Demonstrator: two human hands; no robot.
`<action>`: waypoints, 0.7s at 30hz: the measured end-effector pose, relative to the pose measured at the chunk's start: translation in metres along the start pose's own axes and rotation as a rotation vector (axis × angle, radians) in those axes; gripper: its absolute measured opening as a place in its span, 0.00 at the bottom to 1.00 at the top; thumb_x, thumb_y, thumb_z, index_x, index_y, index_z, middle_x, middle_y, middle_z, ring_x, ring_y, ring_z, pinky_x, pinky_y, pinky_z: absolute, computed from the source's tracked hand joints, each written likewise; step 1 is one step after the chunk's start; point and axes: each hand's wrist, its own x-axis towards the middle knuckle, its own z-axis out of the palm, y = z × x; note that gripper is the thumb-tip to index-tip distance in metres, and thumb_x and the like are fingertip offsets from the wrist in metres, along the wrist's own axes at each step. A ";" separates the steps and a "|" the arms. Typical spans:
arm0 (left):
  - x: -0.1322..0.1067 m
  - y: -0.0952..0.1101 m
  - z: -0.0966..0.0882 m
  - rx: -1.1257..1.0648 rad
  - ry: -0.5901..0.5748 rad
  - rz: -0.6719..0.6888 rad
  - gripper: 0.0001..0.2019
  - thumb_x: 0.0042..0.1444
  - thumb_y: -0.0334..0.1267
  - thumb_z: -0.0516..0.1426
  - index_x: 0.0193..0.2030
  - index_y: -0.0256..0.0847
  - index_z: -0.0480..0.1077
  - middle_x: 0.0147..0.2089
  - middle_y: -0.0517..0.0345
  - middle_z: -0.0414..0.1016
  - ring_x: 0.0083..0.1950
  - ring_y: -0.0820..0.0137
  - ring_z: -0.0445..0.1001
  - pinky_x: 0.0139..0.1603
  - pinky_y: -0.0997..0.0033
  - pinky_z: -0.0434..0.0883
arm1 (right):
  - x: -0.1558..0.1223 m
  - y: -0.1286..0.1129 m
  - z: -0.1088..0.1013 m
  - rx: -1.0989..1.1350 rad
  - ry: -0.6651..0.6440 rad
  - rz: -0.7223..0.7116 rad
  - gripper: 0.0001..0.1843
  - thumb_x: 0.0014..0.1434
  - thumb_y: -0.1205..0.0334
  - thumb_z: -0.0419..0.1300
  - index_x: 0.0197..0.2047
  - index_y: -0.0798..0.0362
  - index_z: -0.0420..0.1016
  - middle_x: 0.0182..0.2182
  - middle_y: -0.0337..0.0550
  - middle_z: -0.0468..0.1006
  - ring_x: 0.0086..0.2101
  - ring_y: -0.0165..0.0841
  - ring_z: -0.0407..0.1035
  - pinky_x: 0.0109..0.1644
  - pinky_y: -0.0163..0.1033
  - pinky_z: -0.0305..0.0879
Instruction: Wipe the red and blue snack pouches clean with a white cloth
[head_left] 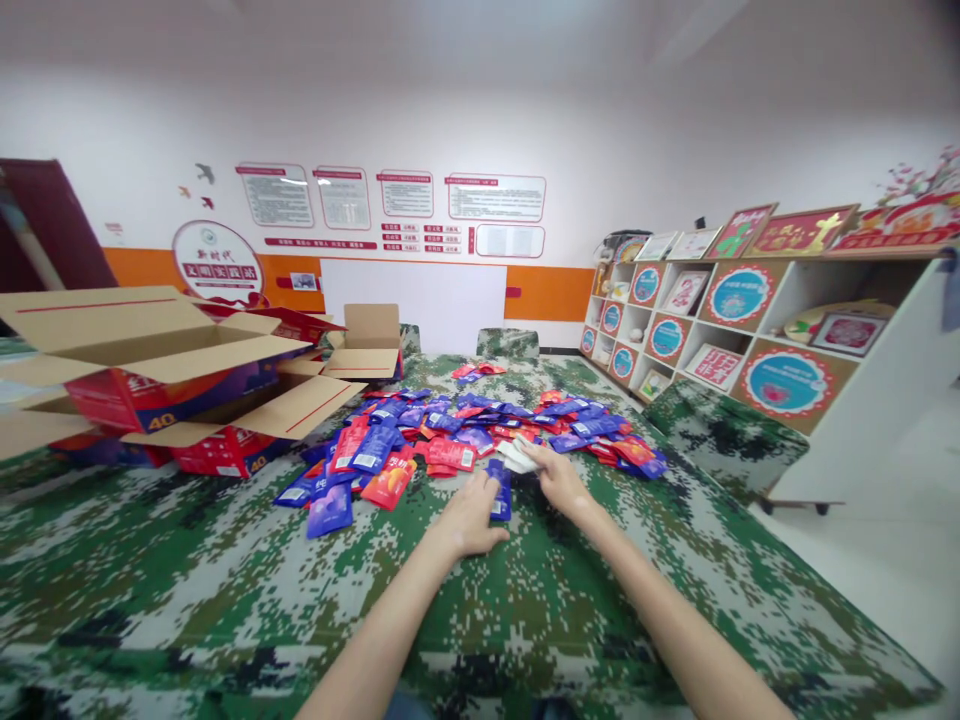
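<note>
A heap of several red, blue and purple sachets (465,430) lies spread over a camouflage-covered table (225,590). My left hand (469,520) rests on the cloth at the heap's near edge, fingers curled on a blue sachet (501,492). My right hand (556,478) reaches into the pile just to the right, fingers pinched on a white sachet (516,455). Both forearms stretch out from the bottom of the view.
Open cardboard boxes (150,360) with red and blue printed sides stand at the left of the table, one more (369,345) farther back. A shelf unit (750,330) with round blue signs lines the right wall. White floor lies to the right of the table.
</note>
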 end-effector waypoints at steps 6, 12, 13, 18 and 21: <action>0.027 0.001 0.015 0.092 -0.001 -0.168 0.39 0.35 0.60 0.63 0.50 0.38 0.60 0.51 0.44 0.63 0.55 0.50 0.62 0.54 0.58 0.60 | -0.033 0.040 -0.039 -0.172 -0.007 0.092 0.36 0.43 0.79 0.44 0.55 0.54 0.69 0.54 0.44 0.69 0.54 0.35 0.63 0.60 0.44 0.57; 0.036 0.007 0.005 0.142 -0.063 -0.115 0.26 0.47 0.37 0.58 0.54 0.39 0.59 0.43 0.45 0.71 0.45 0.53 0.70 0.45 0.60 0.65 | -0.045 0.057 -0.050 -0.260 -0.061 0.129 0.36 0.42 0.79 0.43 0.55 0.55 0.70 0.55 0.46 0.69 0.55 0.35 0.62 0.60 0.44 0.56; 0.035 0.006 0.004 0.142 -0.061 -0.106 0.25 0.48 0.32 0.56 0.55 0.40 0.59 0.43 0.46 0.71 0.45 0.54 0.71 0.44 0.61 0.65 | -0.047 0.059 -0.050 -0.279 -0.073 0.139 0.36 0.43 0.79 0.44 0.54 0.55 0.70 0.55 0.47 0.68 0.55 0.35 0.62 0.60 0.44 0.56; 0.035 -0.011 -0.002 0.028 0.012 -0.043 0.22 0.48 0.22 0.48 0.48 0.45 0.68 0.43 0.51 0.70 0.45 0.62 0.71 0.46 0.67 0.65 | -0.053 0.062 -0.049 -0.337 -0.123 0.158 0.33 0.47 0.78 0.45 0.55 0.55 0.69 0.55 0.50 0.67 0.55 0.37 0.61 0.59 0.44 0.56; 0.052 -0.020 -0.003 -0.124 0.125 -0.007 0.21 0.50 0.21 0.47 0.47 0.43 0.70 0.43 0.52 0.71 0.47 0.65 0.70 0.50 0.69 0.64 | -0.050 0.056 -0.052 -0.336 -0.139 0.140 0.31 0.49 0.77 0.46 0.55 0.55 0.69 0.54 0.51 0.69 0.53 0.38 0.63 0.57 0.42 0.57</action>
